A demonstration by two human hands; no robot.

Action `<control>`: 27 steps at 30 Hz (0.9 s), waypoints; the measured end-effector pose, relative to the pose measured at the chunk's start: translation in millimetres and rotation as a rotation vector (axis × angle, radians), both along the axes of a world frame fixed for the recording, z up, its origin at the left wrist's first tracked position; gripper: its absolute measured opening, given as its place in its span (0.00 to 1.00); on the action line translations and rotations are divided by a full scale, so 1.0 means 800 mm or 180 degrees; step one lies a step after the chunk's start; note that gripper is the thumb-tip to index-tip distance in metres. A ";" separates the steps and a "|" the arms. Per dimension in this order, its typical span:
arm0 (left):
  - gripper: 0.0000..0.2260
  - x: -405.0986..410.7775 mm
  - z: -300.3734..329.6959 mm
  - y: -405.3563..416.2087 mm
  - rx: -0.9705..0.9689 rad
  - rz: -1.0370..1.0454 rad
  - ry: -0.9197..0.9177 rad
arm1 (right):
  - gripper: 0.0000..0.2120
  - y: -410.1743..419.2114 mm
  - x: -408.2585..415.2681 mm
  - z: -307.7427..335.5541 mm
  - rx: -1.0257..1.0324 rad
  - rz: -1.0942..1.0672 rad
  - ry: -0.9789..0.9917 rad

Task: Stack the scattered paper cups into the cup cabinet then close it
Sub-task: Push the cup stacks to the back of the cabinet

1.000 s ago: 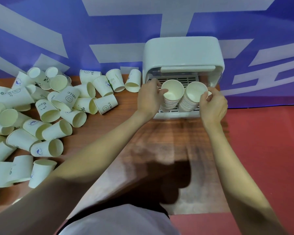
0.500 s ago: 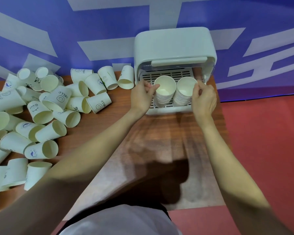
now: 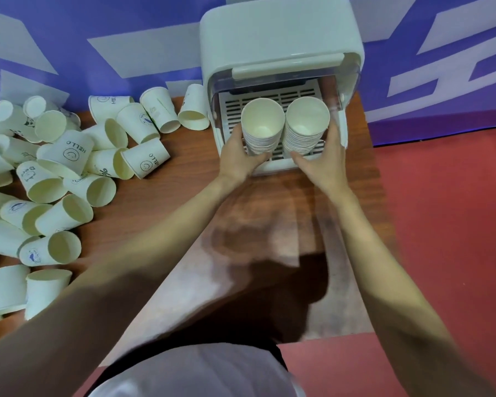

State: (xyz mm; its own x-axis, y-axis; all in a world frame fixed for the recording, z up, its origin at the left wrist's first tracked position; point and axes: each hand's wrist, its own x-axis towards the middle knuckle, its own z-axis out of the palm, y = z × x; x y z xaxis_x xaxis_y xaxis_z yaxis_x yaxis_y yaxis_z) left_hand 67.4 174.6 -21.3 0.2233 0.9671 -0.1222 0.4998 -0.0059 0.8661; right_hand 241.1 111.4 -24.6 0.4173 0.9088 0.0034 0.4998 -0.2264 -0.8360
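While the raised lid [image 3: 287, 68] hid the back of the cup cabinet [image 3: 278, 32], its slatted floor [image 3: 298, 94] showed only behind and between the two cup stacks standing side by side inside it. How many cups each stack held could not be counted; only the ribbed rims were visible. The left hand [image 3: 238, 156] curled around the lower part of the left stack [image 3: 262, 126], thumb across the front, the fingers mostly hidden behind the cups. The right hand [image 3: 322, 159] wrapped the right stack [image 3: 307, 121] the same way, thumb in front and fingers up along the far side, near the cabinet's right wall. Left of the cabinet, the scattered cups [image 3: 69, 167] lay heaped on the wooden worktop [image 3: 184, 179], most on their sides, several printed with HELLO and a smiley; the heap was cut off by the frame's left edge. The picture was slightly blurred, and smaller prints on the cups could not be read.
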 end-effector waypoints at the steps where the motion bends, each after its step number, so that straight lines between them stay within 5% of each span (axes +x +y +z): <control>1: 0.33 0.002 -0.002 0.003 0.0011 0.0014 0.0000 | 0.44 0.003 0.002 0.002 0.0002 0.0049 -0.0041; 27: 0.19 0.087 -0.040 0.103 -0.0160 0.0583 -0.0609 | 0.28 0.129 0.028 -0.015 -0.0124 -0.1176 -0.0409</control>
State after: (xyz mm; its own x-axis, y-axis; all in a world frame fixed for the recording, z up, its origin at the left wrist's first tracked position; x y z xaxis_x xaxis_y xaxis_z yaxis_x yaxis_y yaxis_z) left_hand 137.3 257.1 -53.5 0.0687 0.9872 -0.1436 0.3157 0.1150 0.9419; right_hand 263.4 214.5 -36.6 0.7147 0.6979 0.0455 0.4788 -0.4409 -0.7592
